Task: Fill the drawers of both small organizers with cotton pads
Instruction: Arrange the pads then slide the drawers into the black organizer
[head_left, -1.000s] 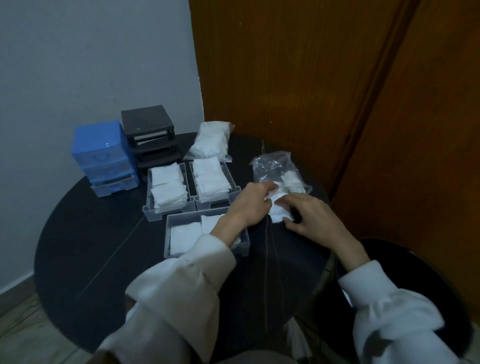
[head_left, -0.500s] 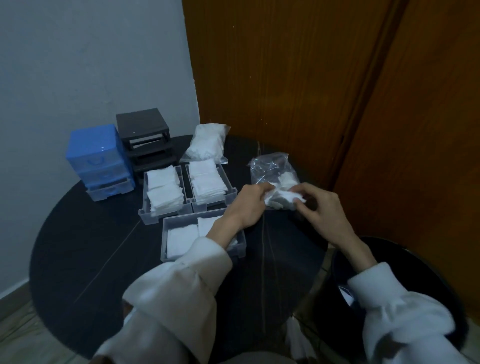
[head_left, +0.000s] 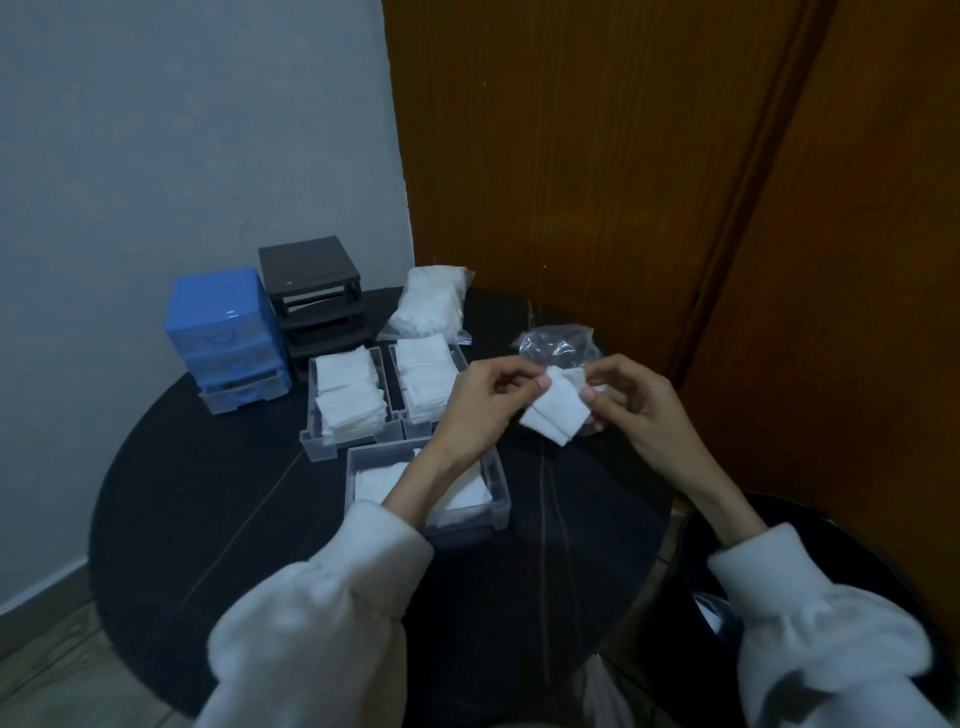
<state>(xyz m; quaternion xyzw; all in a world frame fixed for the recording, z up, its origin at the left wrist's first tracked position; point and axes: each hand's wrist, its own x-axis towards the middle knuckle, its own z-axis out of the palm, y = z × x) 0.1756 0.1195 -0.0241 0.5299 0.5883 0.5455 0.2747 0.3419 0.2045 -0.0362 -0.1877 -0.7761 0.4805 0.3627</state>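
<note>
Looks like a corner of a home: a small round black table (head_left: 208, 499) pushed up against a plain pale wall (head_left: 182, 130), wooden doors (head_left: 571, 156) right behind it, and a strip of wood-look floor (head_left: 47, 654) showing below.

Soft white cotton pads (head_left: 556, 418) are seen; the drawers (head_left: 332, 444) are clear plastic, the blue organizer (head_left: 221, 317) glossy plastic, the desk (head_left: 208, 493) seemingly matt black, the door (head_left: 571, 156) grained wood.

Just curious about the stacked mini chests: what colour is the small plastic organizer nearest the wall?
Blue, with paler translucent drawers: the small plastic organizer, seen clearly in the head view.
</note>
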